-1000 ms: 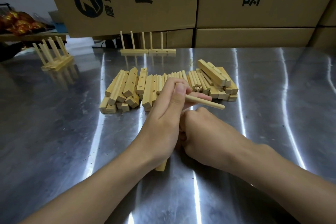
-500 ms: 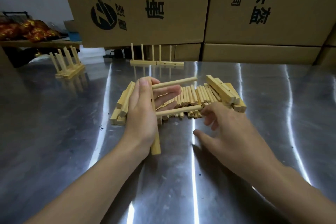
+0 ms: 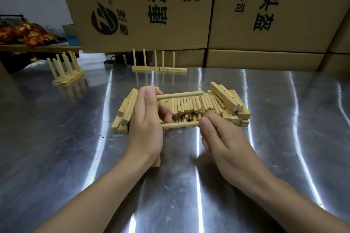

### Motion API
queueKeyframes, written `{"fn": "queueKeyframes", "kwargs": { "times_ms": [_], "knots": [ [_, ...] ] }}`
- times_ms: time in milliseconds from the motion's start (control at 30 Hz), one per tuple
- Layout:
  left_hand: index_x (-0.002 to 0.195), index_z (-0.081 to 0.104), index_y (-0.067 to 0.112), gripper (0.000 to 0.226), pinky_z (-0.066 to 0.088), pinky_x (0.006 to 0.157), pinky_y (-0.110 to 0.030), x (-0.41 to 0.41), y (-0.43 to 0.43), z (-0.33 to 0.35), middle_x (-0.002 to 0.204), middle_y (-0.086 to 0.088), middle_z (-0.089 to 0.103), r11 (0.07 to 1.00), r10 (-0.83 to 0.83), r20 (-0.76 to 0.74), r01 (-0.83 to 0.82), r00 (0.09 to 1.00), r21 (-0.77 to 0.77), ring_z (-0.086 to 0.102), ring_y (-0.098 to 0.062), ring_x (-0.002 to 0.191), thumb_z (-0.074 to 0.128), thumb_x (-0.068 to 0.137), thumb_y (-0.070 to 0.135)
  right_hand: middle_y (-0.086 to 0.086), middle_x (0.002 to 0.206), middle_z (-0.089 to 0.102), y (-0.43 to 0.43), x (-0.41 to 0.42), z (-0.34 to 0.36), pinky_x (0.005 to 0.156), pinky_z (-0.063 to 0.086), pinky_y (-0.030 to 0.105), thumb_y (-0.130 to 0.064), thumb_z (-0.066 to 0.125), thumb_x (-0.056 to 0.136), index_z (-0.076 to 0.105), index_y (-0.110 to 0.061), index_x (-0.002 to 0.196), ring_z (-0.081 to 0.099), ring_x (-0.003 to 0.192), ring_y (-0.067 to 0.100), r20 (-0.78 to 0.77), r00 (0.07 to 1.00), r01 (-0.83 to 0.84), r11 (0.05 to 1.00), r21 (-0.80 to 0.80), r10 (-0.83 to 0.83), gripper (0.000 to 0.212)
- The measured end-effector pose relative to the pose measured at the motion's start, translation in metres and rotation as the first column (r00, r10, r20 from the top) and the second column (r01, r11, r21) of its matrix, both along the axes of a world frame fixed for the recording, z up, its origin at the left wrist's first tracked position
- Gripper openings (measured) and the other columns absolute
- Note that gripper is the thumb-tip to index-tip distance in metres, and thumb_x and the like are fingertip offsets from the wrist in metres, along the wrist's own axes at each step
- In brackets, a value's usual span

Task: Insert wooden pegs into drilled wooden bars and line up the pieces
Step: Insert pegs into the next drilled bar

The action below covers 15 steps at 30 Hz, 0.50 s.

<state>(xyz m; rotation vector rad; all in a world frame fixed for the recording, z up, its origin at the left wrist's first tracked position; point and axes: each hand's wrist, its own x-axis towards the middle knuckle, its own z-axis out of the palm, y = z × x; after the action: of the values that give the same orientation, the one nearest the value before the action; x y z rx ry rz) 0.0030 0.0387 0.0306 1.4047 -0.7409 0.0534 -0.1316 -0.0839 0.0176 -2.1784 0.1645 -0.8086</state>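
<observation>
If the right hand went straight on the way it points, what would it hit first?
The lower peg, whose end the right hand seems to pinch. Past it, likely the peg pile, though depth is unclear.

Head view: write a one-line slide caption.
Left hand grips a wooden bar with an upper peg; right hand pinches the lower peg.

The steel table (image 3: 56,147) is bright with long streaks of reflected light, and a wall of brown cardboard boxes stands along its far edge: a big one (image 3: 142,5) printed with a round black logo and large black characters, another (image 3: 274,5) just beside it on the right, and a lower one (image 3: 263,60) under that. Off to the left a wooden shelf (image 3: 37,48) carries a heap of shiny red and gold foil packets (image 3: 24,34), with a white block (image 3: 91,60) sitting below near the table's back corner.
</observation>
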Motion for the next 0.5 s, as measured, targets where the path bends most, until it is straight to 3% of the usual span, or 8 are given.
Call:
{"fn": "queueKeyframes", "kwargs": {
  "times_ms": [167, 300, 500],
  "knots": [
    [0.103, 0.052, 0.029, 0.036, 0.051, 0.061, -0.052, -0.001, -0.001, -0.005, 0.064, -0.001, 0.055, 0.996, 0.091, 0.091, -0.092, 0.992, 0.008, 0.055, -0.022, 0.061, 0.024, 0.116, 0.046, -0.009, 0.067, 0.045, 0.004, 0.001, 0.0, 0.055, 0.034, 0.038, -0.04, 0.041, 0.111, 0.044, -0.032, 0.076, 0.038, 0.059, 0.01, -0.015, 1.0, -0.024, 0.999, 0.048, 0.025, 0.036],
    [0.1, 0.052, 0.027, 0.037, 0.05, 0.057, -0.051, -0.002, -0.002, -0.006, 0.063, 0.001, 0.053, 0.991, 0.136, 0.086, -0.134, 0.987, -0.022, 0.053, -0.019, 0.057, 0.025, 0.115, 0.048, -0.008, 0.066, 0.045, 0.008, -0.002, 0.005, 0.056, 0.036, 0.041, -0.039, 0.041, 0.111, 0.046, -0.029, 0.078, 0.039, 0.059, 0.009, -0.009, 1.0, -0.007, 1.0, 0.028, 0.007, 0.035],
    [0.097, 0.052, 0.024, 0.038, 0.05, 0.057, -0.047, -0.003, 0.003, -0.003, 0.063, 0.001, 0.052, 0.989, 0.149, 0.068, -0.15, 0.987, 0.009, 0.053, -0.019, 0.056, 0.026, 0.115, 0.046, -0.009, 0.068, 0.049, 0.013, -0.002, 0.009, 0.054, 0.036, 0.031, -0.036, 0.044, 0.111, 0.048, -0.034, 0.077, 0.041, 0.06, 0.007, -0.037, 0.999, -0.028, 0.998, 0.054, 0.03, 0.035]
  ]
}}
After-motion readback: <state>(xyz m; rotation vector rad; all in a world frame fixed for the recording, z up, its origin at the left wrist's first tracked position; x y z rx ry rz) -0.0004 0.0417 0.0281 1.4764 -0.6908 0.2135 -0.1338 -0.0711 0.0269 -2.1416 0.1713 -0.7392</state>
